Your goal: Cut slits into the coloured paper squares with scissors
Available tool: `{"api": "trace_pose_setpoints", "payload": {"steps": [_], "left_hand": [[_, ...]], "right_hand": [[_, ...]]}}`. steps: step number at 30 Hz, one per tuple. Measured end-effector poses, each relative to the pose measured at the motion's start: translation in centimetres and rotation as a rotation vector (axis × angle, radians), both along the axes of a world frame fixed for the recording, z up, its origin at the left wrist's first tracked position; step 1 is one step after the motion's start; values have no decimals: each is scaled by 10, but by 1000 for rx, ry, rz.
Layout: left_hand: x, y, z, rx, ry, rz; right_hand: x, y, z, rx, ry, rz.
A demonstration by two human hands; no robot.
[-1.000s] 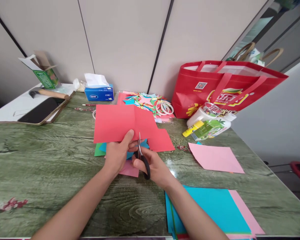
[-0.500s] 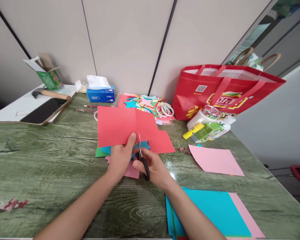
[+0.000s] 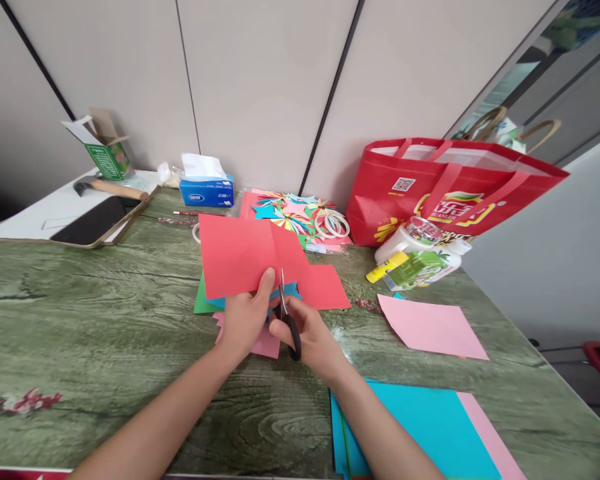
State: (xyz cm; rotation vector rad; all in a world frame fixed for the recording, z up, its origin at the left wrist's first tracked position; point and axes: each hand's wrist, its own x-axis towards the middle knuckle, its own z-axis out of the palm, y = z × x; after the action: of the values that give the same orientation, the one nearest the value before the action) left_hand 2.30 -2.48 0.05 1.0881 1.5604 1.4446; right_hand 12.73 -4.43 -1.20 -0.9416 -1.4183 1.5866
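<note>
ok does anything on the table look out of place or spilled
A wooden-handled tool, possibly a hammer, lies behind the black device at left, which seems odd alongside red paper and scissors. I see no spill.

Red paper [image 3: 237, 257] partly hides the left hand [image 3: 245, 320]

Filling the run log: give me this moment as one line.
left hand: holds red sheet | right hand: holds scissors at red sheet | table: tissue box, pink sheet
</note>
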Motion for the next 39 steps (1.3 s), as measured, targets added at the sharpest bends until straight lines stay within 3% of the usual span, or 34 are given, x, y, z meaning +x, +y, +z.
{"api": "trace_pose_setpoints", "payload": {"steps": [12, 39], "left_hand": [[-3, 0, -4, 93, 248, 9], [-4, -2, -3, 153, 347, 26]], "right_hand": [[-2, 0, 1, -5, 6, -17], [-1, 0, -2, 8, 13, 3]]}}
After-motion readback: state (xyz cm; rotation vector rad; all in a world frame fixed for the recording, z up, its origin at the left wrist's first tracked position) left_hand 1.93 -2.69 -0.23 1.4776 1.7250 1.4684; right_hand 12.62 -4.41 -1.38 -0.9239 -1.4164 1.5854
